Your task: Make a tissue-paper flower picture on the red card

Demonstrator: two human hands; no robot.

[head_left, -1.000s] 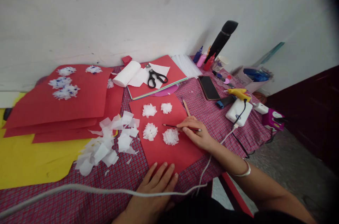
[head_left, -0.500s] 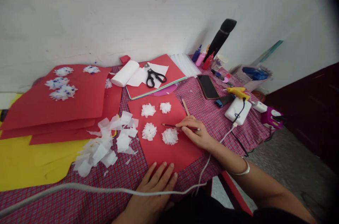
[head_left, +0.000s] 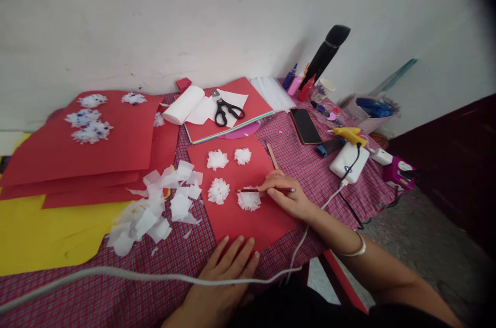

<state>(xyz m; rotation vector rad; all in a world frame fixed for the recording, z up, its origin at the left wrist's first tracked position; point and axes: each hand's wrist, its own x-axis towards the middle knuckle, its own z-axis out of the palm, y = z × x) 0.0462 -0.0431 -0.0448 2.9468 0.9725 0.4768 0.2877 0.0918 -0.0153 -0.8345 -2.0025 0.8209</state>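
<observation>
A red paper sheet (head_left: pixel 240 224) lies in front of me with several fluffy white tissue clusters on it. My right hand (head_left: pixel 284 194) pinches a dark pencil (head_left: pixel 248 190), its tip pointing left. The pencil crosses over the lower right tissue cluster (head_left: pixel 249 201); whether it touches is hard to tell. Flat on the sheet's near edge rests my left hand (head_left: pixel 230 266), fingers spread and holding nothing. Left of the sheet is a loose pile of white tissue squares (head_left: pixel 145 219).
Black scissors (head_left: pixel 228 111) and a tissue roll (head_left: pixel 184 105) lie at the back on stacked paper. To the right are a phone (head_left: pixel 305 126), a yellow glue gun (head_left: pixel 350 136) and a white power box (head_left: pixel 349 162). A white cable (head_left: pixel 155 277) crosses the front.
The pencil has tilted closer to level, its tip dropping slightly toward me beside the lower right cluster. My left hand has stayed in place.
</observation>
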